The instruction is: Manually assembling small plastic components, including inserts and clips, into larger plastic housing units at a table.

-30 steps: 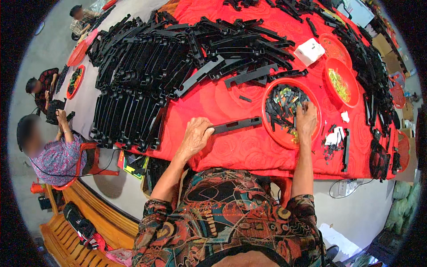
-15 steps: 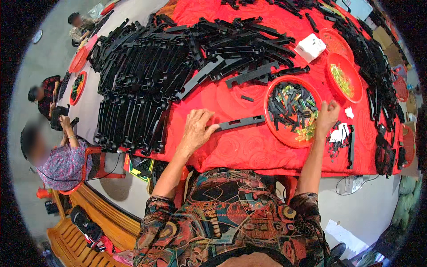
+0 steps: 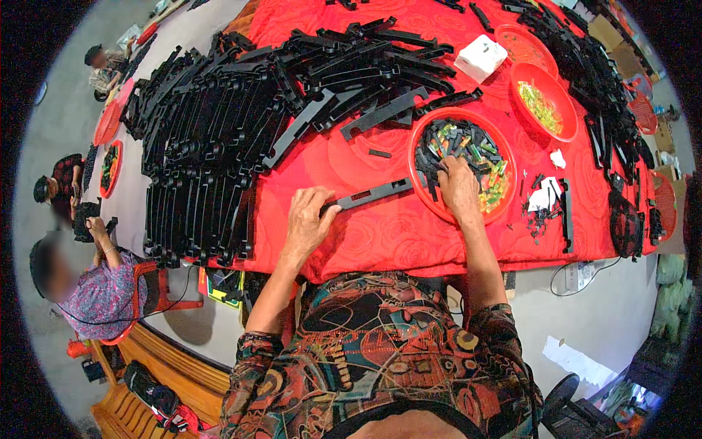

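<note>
My left hand (image 3: 306,219) rests on the red cloth, its thumb and fingers closed about the near left end of a long black plastic strip with slots (image 3: 371,193). The strip's other end reaches close to a red basin (image 3: 513,168). In that basin lie many small black pieces (image 3: 475,144) and some yellow-green ones (image 3: 494,189). My right hand (image 3: 458,189) dips into the basin with its fingers bent together among the black pieces. Whatever lies between those fingertips is hidden. One short black piece (image 3: 379,154) lies on the cloth beyond the strip.
A large heap of black plastic strips (image 3: 212,139) covers the table's left and back. A white box (image 3: 480,58), a bowl of yellow-green pieces (image 3: 541,106) and paper scraps (image 3: 545,196) stand or lie at right. A seated person (image 3: 102,293) works at far left.
My right hand has moved left from beside the basin down into its black pieces. My left hand stays at the strip's end. The whole view has shifted somewhat.
</note>
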A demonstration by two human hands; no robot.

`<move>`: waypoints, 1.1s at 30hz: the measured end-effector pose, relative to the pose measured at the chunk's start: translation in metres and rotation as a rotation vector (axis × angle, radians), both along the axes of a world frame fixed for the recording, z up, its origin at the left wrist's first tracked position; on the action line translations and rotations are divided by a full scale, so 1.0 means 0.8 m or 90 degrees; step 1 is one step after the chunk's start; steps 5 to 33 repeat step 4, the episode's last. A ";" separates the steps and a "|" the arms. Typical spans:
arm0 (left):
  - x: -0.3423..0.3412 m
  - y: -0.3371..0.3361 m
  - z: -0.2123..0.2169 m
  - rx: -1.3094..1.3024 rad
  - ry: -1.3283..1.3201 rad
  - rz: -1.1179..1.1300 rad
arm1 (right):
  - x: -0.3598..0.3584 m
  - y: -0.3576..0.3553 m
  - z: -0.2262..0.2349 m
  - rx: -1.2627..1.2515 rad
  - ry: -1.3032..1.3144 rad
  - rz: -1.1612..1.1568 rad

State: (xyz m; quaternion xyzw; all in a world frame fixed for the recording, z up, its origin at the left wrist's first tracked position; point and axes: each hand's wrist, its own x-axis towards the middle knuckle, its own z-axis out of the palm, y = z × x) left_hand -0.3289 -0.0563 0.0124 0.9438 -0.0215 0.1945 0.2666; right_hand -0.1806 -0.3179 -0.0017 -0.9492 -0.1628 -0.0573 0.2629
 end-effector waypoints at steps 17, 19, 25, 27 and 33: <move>-0.005 0.002 -0.006 -0.035 0.008 -0.006 | 0.013 -0.004 -0.005 -0.005 0.037 0.014; -0.005 0.002 -0.006 -0.035 0.008 -0.006 | 0.013 -0.004 -0.005 -0.005 0.037 0.014; -0.005 0.002 -0.006 -0.035 0.008 -0.006 | 0.013 -0.004 -0.005 -0.005 0.037 0.014; -0.005 0.002 -0.006 -0.035 0.008 -0.006 | 0.013 -0.004 -0.005 -0.005 0.037 0.014; -0.005 0.002 -0.006 -0.035 0.008 -0.006 | 0.013 -0.004 -0.005 -0.005 0.037 0.014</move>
